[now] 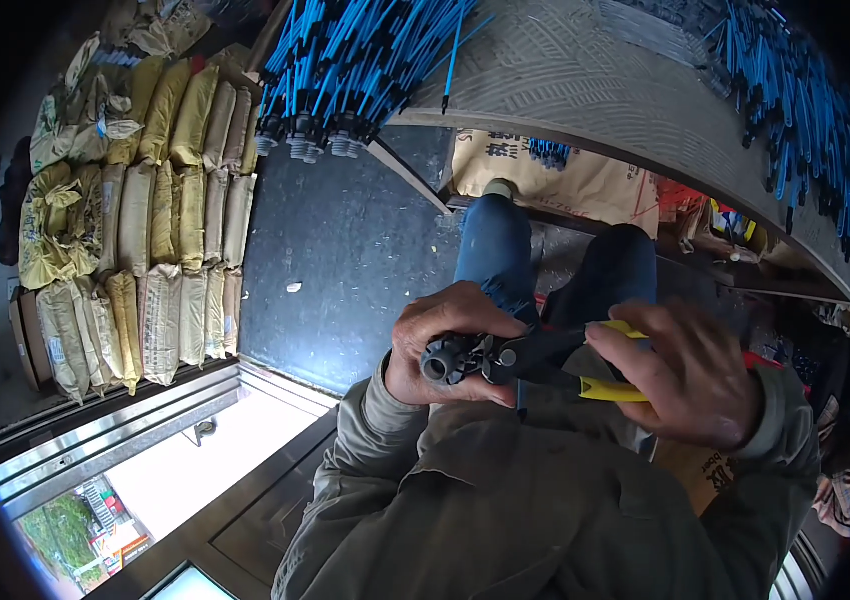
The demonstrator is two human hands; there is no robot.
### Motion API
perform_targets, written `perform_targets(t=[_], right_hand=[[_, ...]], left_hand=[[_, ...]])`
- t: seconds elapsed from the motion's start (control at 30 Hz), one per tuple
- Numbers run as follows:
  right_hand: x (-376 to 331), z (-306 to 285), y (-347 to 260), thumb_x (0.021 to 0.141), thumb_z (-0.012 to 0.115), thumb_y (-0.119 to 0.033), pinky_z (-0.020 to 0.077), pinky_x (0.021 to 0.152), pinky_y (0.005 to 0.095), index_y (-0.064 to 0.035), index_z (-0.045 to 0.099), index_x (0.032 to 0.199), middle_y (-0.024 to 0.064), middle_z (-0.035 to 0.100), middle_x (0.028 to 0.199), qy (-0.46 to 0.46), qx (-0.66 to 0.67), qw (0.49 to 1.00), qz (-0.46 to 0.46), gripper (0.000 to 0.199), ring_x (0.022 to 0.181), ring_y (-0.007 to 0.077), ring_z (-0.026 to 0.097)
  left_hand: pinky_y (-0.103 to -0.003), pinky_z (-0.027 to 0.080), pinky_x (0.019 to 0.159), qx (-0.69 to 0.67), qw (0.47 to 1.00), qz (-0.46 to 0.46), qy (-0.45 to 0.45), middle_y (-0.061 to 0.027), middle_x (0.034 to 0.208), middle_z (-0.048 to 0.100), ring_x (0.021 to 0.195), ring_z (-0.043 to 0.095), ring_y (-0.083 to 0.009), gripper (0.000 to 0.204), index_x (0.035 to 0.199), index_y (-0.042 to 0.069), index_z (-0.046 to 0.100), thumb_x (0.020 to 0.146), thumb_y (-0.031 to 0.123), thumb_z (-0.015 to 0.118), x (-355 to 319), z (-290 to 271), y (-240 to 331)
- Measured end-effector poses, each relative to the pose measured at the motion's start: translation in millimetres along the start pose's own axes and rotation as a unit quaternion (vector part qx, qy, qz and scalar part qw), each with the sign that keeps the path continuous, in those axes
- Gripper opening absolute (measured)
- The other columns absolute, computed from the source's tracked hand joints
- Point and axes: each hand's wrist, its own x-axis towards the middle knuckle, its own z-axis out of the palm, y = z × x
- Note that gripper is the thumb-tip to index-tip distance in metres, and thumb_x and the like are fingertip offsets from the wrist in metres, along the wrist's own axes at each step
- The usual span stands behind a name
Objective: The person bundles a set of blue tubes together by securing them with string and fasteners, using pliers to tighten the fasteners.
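Note:
My left hand (440, 340) is closed around a small dark grey plastic fitting (448, 358) with a round ribbed end, held just above my lap. My right hand (690, 372) grips pliers with yellow and black handles (605, 385). The pliers' dark jaws (505, 357) meet the fitting between the two hands. My knees in blue jeans (495, 245) show beyond the hands. Most of the pliers' handles are hidden under my right fingers.
A grey workbench (585, 80) curves across the top, with bundles of blue tubes (355, 60) ending in grey fittings, and more blue tubes (805, 110) at right. Stacked yellow and tan sacks (145, 210) fill the left. A dark floor (345, 250) lies between. A metal door frame (135, 420) is lower left.

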Motion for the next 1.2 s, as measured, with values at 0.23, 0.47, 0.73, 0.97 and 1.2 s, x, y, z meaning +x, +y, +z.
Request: perform_targets(t=[0.23,0.47,0.73,0.97,1.2], right_hand=[[-3.6,-17.4,41.7,0.079,0.066,-0.021,0.0508,0.058,0.0303,-0.0016,0.038,0.124,0.0162,0.059,0.094,-0.296,0.539,0.750,0.245,0.057,0.070,0.0244,0.061],[-6.3,-16.7,9.9,0.087,0.059,-0.017,0.0518,0.059,0.0278,-0.0009,0.035,0.127,0.0136,0.061,0.093,0.019,-0.088,0.995,0.031,0.049,0.070,0.0169,0.062],[-16.9,-8.3,66.9,0.076,0.068,-0.015,0.0522,0.059,0.0300,-0.0051,0.037,0.128,0.0162,0.059,0.098,-0.344,0.603,0.674,0.251,0.061,0.072,0.0228,0.063],[-16.0,-15.5,18.4,0.076,0.066,-0.016,0.0471,0.075,0.0396,-0.0036,0.051,0.116,0.0146,0.052,0.110,-0.081,0.107,0.985,0.110,0.045,0.091,0.0282,0.057],[-5.7,-12.9,25.6,0.074,0.068,-0.026,0.0434,0.076,0.0404,-0.0066,0.060,0.102,0.0109,0.049,0.109,0.059,-0.318,0.946,0.033,0.035,0.091,0.0250,0.052]], left_hand=[[-0.033,0.046,0.062,-0.009,0.998,-0.023,-0.049,-0.0145,0.078,0.066,0.070,0.063,-0.0255,0.061,0.091,-0.002,0.062,0.051,0.037,0.086,12.0,-0.7,-3.1],[-0.031,0.046,0.062,-0.016,0.999,0.006,-0.031,-0.0140,0.080,0.066,0.070,0.062,-0.0235,0.061,0.091,-0.001,0.062,0.050,0.036,0.087,13.7,-4.0,-13.6],[-0.032,0.045,0.060,-0.029,0.997,-0.054,-0.049,-0.0139,0.079,0.066,0.069,0.061,-0.0235,0.060,0.089,0.000,0.061,0.050,0.038,0.086,24.4,6.6,-6.2],[-0.031,0.044,0.061,0.005,1.000,0.000,-0.005,-0.0140,0.080,0.065,0.069,0.059,-0.0215,0.062,0.091,0.000,0.059,0.052,0.039,0.086,17.6,7.2,-12.1],[-0.028,0.045,0.063,0.001,0.996,-0.026,0.082,-0.0091,0.087,0.064,0.072,0.059,-0.0168,0.056,0.096,0.002,0.061,0.052,0.025,0.087,16.0,22.5,-5.8]])
